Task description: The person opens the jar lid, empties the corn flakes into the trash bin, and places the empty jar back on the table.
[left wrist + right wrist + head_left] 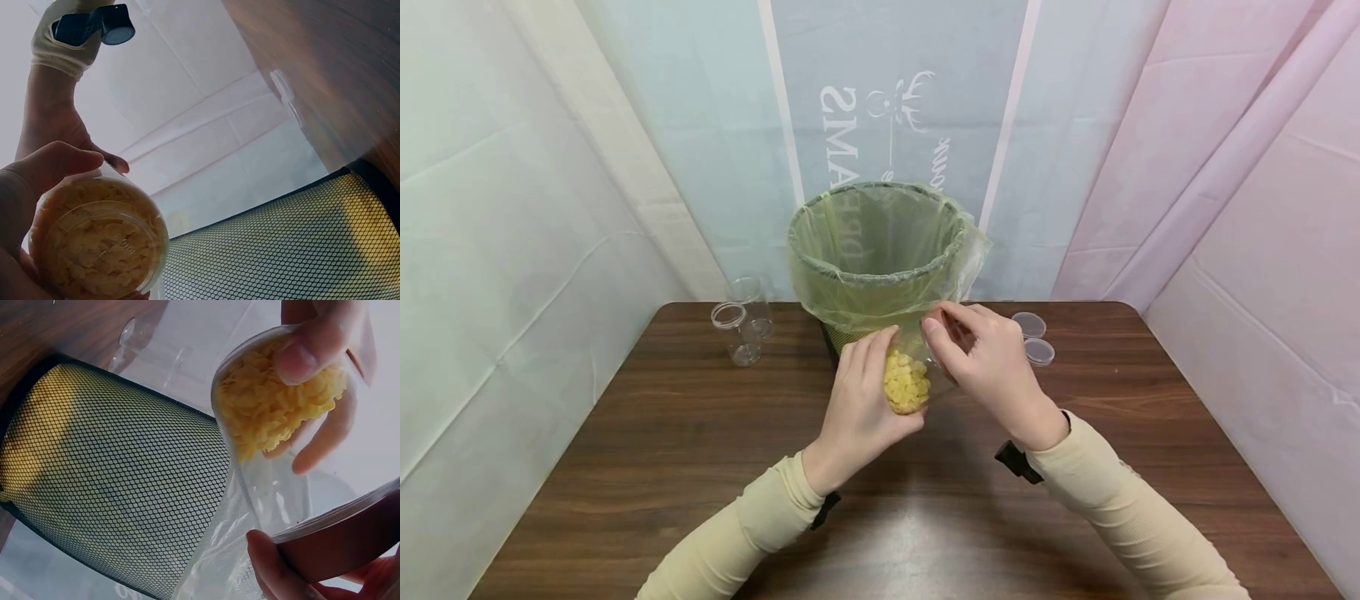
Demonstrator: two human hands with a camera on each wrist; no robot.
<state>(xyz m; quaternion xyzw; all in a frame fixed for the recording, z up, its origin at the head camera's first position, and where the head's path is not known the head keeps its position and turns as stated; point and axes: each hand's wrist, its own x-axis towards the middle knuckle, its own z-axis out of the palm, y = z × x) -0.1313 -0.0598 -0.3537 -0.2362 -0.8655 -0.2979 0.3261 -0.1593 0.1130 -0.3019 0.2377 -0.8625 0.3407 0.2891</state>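
My left hand (865,392) grips a clear plastic jar (150,275), its thumb across the near side and its fingers round the far side. Yellow flake-like pieces (906,385) sit in the bottom of the jar, which tilts with its base toward me. Beside the jar's mouth, my right hand (988,358) holds a round lid with a pale rim (350,512), thumb and fingertips at its edge. The lid overlaps the mouth end of the jar in the right wrist view. Behind both hands stands a mesh bin (125,469) lined with a yellowish bag (827,292).
Two clear jars without lids, a front one (730,317) and a rear one (758,312), stand left of the bin. Two clear round lids, one behind (1028,325) and one in front (1038,352), lie to its right. Fabric walls enclose the dark wooden table (662,442).
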